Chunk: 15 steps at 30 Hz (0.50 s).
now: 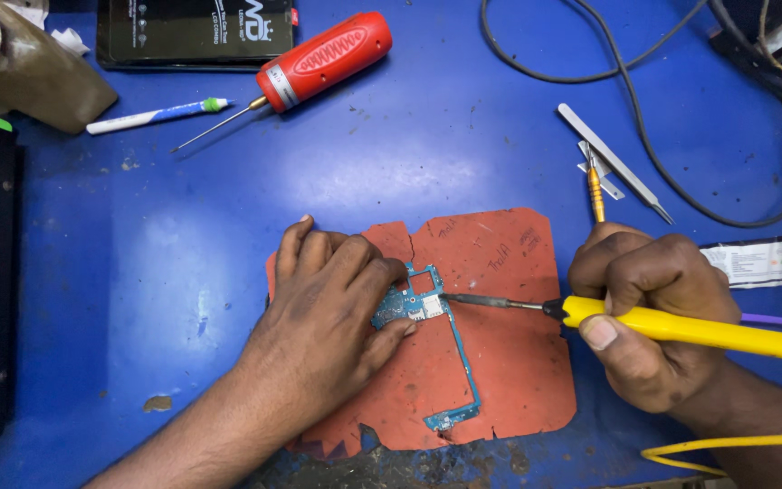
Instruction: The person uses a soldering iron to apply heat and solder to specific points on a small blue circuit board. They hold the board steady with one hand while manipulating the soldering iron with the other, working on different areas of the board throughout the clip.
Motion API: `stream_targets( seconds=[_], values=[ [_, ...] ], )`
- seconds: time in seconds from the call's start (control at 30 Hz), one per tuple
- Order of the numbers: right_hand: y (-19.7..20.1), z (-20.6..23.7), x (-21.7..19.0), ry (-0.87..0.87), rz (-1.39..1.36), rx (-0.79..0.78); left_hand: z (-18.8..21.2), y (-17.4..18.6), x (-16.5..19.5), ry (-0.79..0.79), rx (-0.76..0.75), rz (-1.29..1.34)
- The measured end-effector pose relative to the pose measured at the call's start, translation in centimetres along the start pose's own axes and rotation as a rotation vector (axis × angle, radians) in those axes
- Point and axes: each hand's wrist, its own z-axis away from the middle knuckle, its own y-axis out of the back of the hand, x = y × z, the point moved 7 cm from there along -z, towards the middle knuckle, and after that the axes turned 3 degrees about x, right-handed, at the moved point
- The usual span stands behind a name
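Note:
A thin blue circuit board (457,349) lies on a worn red mat (500,272) on the blue table. My left hand (332,308) rests flat on the mat and presses down on the board's upper left part, covering some of it. My right hand (649,312) grips a yellow-handled soldering iron (681,328), whose dark metal tip touches the board's top section just right of my left fingers. The iron's yellow cord trails off at the lower right.
A red-handled screwdriver (319,56), a white and blue pen-like tool (151,116) and a dark flat box (196,32) lie at the back. Metal tweezers (613,163), a small yellow-handled tool (596,192), black cables (644,136) and a white tube (758,261) sit at the right.

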Motion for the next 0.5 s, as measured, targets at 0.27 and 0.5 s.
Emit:
stream_targets(
  seconds=[0.27,0.5],
  values=[
    [-0.18,0.29,0.19,0.016,0.000,-0.015,0.00,-0.19,-0.14,0.009,-0.020,-0.003],
    [-0.16,0.20,-0.01,0.015,0.011,-0.028,0.03,-0.24,-0.19,0.011,-0.025,-0.002]
  ],
)
